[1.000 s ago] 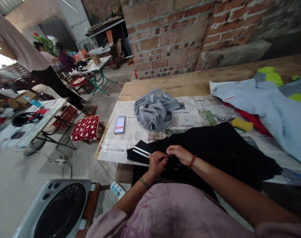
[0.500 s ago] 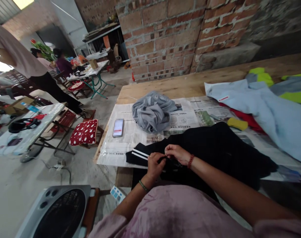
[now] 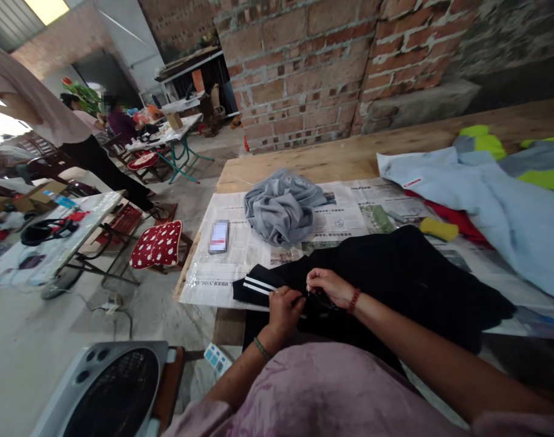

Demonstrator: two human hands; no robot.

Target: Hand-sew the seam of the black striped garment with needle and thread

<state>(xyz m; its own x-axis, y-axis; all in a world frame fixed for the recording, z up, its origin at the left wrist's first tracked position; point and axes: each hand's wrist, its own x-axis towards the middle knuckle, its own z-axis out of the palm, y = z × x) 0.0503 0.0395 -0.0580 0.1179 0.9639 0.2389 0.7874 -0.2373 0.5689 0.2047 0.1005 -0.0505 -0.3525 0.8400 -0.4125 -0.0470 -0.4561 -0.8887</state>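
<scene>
A black garment with two white stripes on one end lies across the table's near edge and hangs down towards my lap. My left hand is closed on a fold of it, just right of the stripes. Close by on the right, my right hand pinches thumb and forefinger together above the cloth. A fine pale strand, like thread, shows at those fingertips and loops beneath the hand. Any needle is too small to make out.
Newspaper under clear plastic covers the wooden table. On it lie a phone, crumpled grey cloth, a yellow sponge-like block and a light blue garment. A fan-like appliance and a red-cushioned stool stand left. A person stands beyond.
My right hand has drawn slightly right, away from my left, widening the gap between their fingertips. My left hand keeps its hold on the garment. The view has shifted very slightly.
</scene>
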